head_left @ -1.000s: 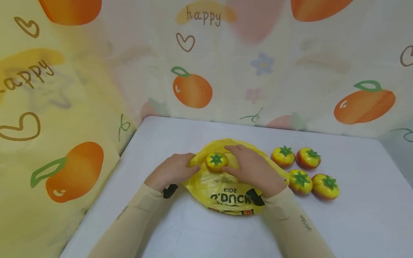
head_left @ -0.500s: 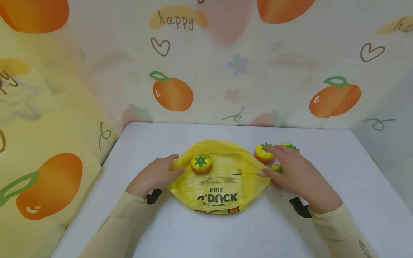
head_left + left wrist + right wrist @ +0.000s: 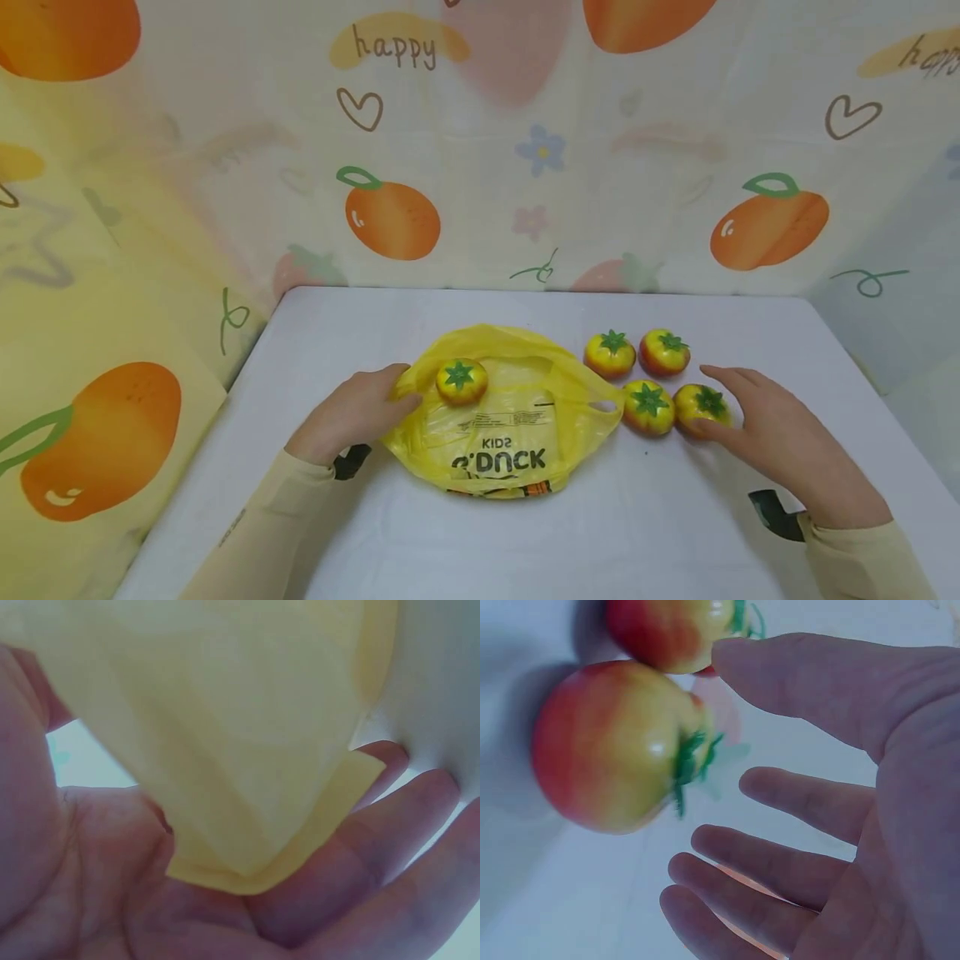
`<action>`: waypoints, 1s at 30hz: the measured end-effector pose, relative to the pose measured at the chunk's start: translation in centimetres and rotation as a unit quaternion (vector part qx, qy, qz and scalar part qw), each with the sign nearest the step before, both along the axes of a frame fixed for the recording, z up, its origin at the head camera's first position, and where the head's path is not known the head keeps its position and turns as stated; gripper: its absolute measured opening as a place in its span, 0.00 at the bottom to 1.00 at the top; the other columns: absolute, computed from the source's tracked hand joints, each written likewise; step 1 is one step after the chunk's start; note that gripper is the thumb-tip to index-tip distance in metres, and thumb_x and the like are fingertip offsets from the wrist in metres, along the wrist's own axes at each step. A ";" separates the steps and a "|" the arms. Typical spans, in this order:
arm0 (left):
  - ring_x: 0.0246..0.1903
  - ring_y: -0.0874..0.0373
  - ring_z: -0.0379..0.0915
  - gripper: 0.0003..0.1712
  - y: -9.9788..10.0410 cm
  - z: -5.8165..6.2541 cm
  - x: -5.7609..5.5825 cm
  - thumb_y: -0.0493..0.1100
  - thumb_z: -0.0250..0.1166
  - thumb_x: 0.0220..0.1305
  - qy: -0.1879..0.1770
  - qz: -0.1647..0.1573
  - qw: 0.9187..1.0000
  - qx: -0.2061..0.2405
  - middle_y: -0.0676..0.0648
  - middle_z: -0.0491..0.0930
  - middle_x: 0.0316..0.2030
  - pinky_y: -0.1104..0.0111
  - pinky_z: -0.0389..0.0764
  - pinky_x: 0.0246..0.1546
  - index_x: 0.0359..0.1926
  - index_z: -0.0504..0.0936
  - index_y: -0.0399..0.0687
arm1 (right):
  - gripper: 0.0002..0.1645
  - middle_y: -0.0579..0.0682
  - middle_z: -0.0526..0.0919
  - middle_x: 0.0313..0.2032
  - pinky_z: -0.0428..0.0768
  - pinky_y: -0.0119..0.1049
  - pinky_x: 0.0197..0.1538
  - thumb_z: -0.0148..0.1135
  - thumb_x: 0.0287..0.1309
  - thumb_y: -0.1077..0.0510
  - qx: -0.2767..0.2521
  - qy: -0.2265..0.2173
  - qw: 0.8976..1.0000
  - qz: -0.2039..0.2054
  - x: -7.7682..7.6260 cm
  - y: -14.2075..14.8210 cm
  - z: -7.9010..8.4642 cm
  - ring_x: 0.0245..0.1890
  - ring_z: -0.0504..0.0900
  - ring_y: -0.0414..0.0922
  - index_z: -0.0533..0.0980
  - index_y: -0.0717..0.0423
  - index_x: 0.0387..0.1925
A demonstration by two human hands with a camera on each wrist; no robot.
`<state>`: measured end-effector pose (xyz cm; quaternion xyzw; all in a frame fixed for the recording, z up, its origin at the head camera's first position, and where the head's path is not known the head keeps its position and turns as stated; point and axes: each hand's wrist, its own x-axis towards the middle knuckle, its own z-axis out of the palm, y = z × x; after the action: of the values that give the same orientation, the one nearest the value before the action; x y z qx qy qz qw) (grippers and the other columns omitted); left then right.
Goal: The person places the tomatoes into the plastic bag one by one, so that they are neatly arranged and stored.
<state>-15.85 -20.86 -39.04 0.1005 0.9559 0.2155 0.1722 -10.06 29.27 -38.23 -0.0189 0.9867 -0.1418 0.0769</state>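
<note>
A yellow plastic bag (image 3: 502, 425) with dark lettering lies spread on the table. My left hand (image 3: 352, 410) pinches its left edge between thumb and fingers; the index finger is largely hidden behind the plastic in the left wrist view. In the bag's wide mouth sits a yellow-red, tomato-shaped fruit (image 3: 462, 382) with a green star-shaped leaf top. My right hand (image 3: 780, 433) has its fingers spread and holds nothing. It is beside the near right fruit (image 3: 701, 407) of a group; the thumb overlaps that fruit in the head view, and I cannot tell whether they touch.
Several similar fruits stand right of the bag: one at the back left (image 3: 610, 354), another at the back right (image 3: 664, 352) and a third at the near left (image 3: 648, 408). Behind the white table (image 3: 570, 550) hangs a printed cloth (image 3: 480, 142).
My right hand has moved right, from beside the fruit in the bag, over the group of fruits, to their right side. The left hand stays at the bag's edge. The head view has shifted.
</note>
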 end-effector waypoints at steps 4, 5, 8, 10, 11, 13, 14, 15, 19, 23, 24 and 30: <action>0.43 0.52 0.79 0.32 -0.1 0.0 0.0 0.56 0.60 0.79 0.003 -0.001 1.000 0.005 0.44 0.86 0.54 0.52 0.81 0.54 0.75 0.73 0.45 | 0.56 0.75 0.68 0.73 0.67 0.78 0.68 0.77 0.61 0.36 0.005 -0.021 1.000 -0.012 -0.3 0.1 -0.6 0.71 0.67 0.77 0.66 0.62 0.78; 0.42 0.52 0.79 0.32 -0.1 0.1 0.0 0.56 0.60 0.79 0.002 0.000 1.000 0.005 0.44 0.86 0.53 0.52 0.81 0.53 0.74 0.73 0.45 | 0.56 0.75 0.68 0.73 0.68 0.79 0.67 0.77 0.61 0.36 0.005 -0.027 0.999 -0.016 -0.4 0.0 -0.7 0.71 0.67 0.77 0.66 0.62 0.78; 0.43 0.52 0.79 0.32 -0.1 0.0 0.1 0.55 0.60 0.78 0.003 0.001 1.000 0.008 0.44 0.86 0.54 0.52 0.81 0.54 0.75 0.73 0.45 | 0.58 0.76 0.67 0.73 0.68 0.79 0.67 0.77 0.60 0.34 0.003 -0.042 0.999 -0.025 -0.7 0.0 -1.2 0.70 0.67 0.77 0.65 0.62 0.78; 0.43 0.52 0.79 0.32 0.0 -0.1 0.1 0.56 0.60 0.78 0.002 0.002 1.000 0.006 0.44 0.86 0.53 0.52 0.81 0.53 0.75 0.73 0.45 | 0.58 0.76 0.67 0.73 0.68 0.79 0.66 0.77 0.59 0.34 -0.003 -0.047 0.999 -0.026 -0.8 0.0 -1.5 0.70 0.67 0.77 0.65 0.62 0.78; 0.43 0.51 0.79 0.33 0.0 -0.1 0.1 0.56 0.60 0.78 0.002 0.003 1.000 0.004 0.44 0.86 0.53 0.52 0.81 0.53 0.75 0.73 0.45 | 0.58 0.75 0.67 0.73 0.68 0.79 0.66 0.77 0.59 0.34 -0.005 -0.050 0.998 -0.027 -0.9 0.1 -1.7 0.70 0.67 0.77 0.65 0.61 0.78; 0.43 0.51 0.79 0.33 0.0 -0.3 0.1 0.56 0.60 0.78 0.002 0.003 1.000 0.002 0.44 0.86 0.54 0.52 0.81 0.54 0.76 0.73 0.45 | 0.57 0.75 0.67 0.73 0.68 0.79 0.67 0.77 0.60 0.35 -0.010 -0.053 0.998 -0.027 -1.0 0.1 -1.9 0.69 0.68 0.77 0.65 0.60 0.79; 0.44 0.52 0.79 0.33 0.0 -0.3 0.1 0.56 0.60 0.78 0.002 0.002 1.000 0.001 0.44 0.86 0.54 0.52 0.81 0.54 0.76 0.73 0.45 | 0.57 0.75 0.67 0.73 0.69 0.79 0.66 0.77 0.60 0.35 -0.013 -0.054 0.998 -0.028 -1.0 0.0 -2.0 0.69 0.68 0.77 0.65 0.60 0.79; 0.44 0.52 0.79 0.33 0.0 -0.3 0.1 0.56 0.60 0.78 0.002 0.002 1.000 0.000 0.45 0.86 0.54 0.52 0.81 0.54 0.75 0.73 0.45 | 0.57 0.75 0.68 0.73 0.69 0.79 0.66 0.77 0.60 0.36 -0.015 -0.054 0.998 -0.028 -1.1 0.0 -2.2 0.69 0.68 0.76 0.65 0.60 0.79; 0.45 0.52 0.80 0.33 0.0 -0.4 0.1 0.56 0.60 0.78 0.006 -0.001 1.000 0.002 0.44 0.86 0.58 0.50 0.81 0.58 0.76 0.73 0.46 | 0.56 0.75 0.69 0.72 0.70 0.78 0.66 0.78 0.59 0.37 -0.019 -0.052 0.998 -0.024 -1.2 0.0 -2.6 0.67 0.70 0.75 0.66 0.61 0.78; 0.43 0.52 0.79 0.33 0.1 -0.3 0.2 0.56 0.60 0.79 0.004 0.001 1.000 0.000 0.45 0.86 0.55 0.52 0.82 0.55 0.76 0.73 0.46 | 0.56 0.74 0.70 0.72 0.71 0.77 0.66 0.79 0.59 0.38 -0.019 -0.050 0.998 -0.022 -1.3 -0.1 -2.9 0.67 0.71 0.75 0.66 0.62 0.78; 0.42 0.53 0.79 0.33 0.1 -0.2 0.2 0.56 0.60 0.79 0.003 0.002 1.000 0.000 0.45 0.86 0.54 0.53 0.82 0.54 0.76 0.73 0.46 | 0.56 0.74 0.70 0.72 0.71 0.77 0.66 0.79 0.59 0.38 -0.020 -0.051 0.998 -0.023 -1.3 -0.1 -3.0 0.67 0.71 0.75 0.65 0.62 0.78; 0.38 0.54 0.78 0.33 0.3 -0.1 0.3 0.56 0.61 0.78 -0.003 0.009 1.000 0.000 0.46 0.86 0.50 0.56 0.81 0.48 0.76 0.72 0.46 | 0.56 0.75 0.69 0.72 0.71 0.77 0.67 0.78 0.60 0.39 -0.021 -0.053 0.998 -0.027 -1.4 -0.2 -3.0 0.67 0.71 0.75 0.64 0.62 0.79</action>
<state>-15.53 -20.54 -39.18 0.0912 0.9563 0.2169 0.1736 -11.50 29.07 -41.27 0.0140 0.9782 -0.1653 0.1247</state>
